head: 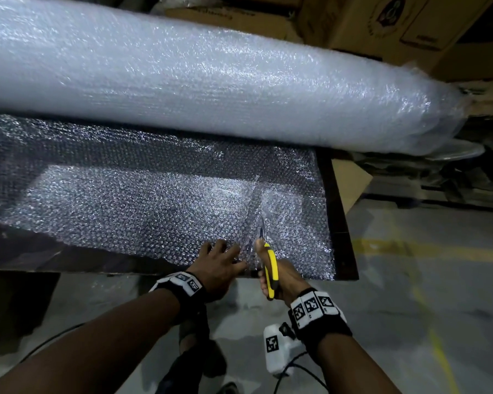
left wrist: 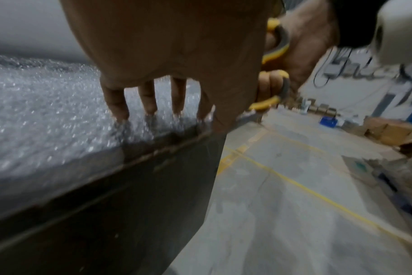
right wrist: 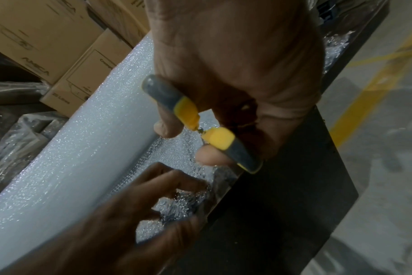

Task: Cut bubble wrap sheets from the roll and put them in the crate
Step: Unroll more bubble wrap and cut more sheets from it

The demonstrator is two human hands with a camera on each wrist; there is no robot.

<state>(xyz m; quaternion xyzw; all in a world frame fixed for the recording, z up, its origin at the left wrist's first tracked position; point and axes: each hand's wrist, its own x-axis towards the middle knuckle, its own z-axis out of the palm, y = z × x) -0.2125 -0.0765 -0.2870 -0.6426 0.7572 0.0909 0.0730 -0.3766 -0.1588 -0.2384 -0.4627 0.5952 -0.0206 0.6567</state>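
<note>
2 hands at table edge [head: 340, 211] | left hand [head: 219, 268] flat on sheet [head: 143, 206] | right hand [head: 282, 277] grips scissors [head: 270, 268]

Dark table [head: 340, 223]; bubble wrap roll [head: 211, 89], unrolled sheet [head: 154, 194] lying on it

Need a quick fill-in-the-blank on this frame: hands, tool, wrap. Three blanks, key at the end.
1. The right hand grips yellow-handled ____.
2. The left hand presses the unrolled sheet with fingers ____.
3. The big roll lies on the ____ side of the sheet from the person.

Missing words: scissors; spread; far
</note>
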